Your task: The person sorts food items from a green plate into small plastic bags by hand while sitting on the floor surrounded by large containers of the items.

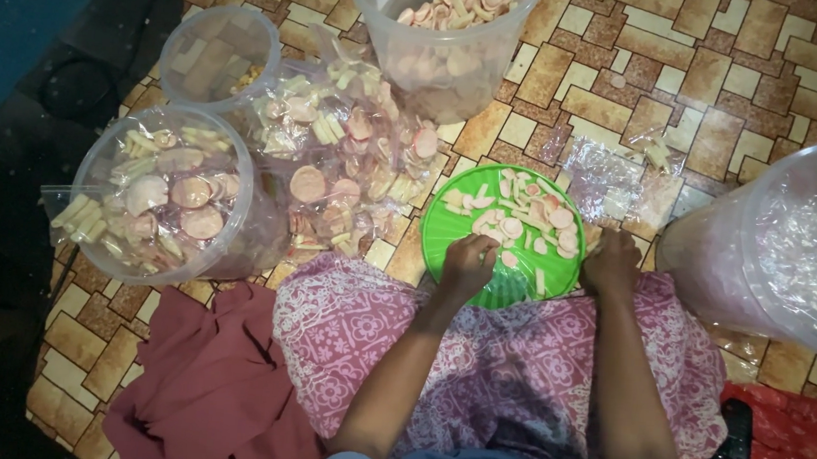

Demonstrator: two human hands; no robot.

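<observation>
The fingers of the left hand are curled down into the green plate, bunched over the snack pieces there; whether they actually pinch one cannot be told, since the knuckles hide the tips. The right hand rests at the plate's right rim with its fingers folded in, and what they hold, if anything, is hidden too.

The snack pieces are thin, pale pink rounds mixed with short cream-coloured sticks, heaped loosely on the far half of the plate; the near half is mostly bare green. The plate sits on the floor just in front of the person's lap, which is covered by a pink patterned cloth.

To the left lies a pile of small clear bags filled with the same rounds and sticks, and beside it a clear tub holding more such bags. A second tub of loose pink rounds stands beyond the plate. A large clear container stands at the right, on the brown tiled floor.
</observation>
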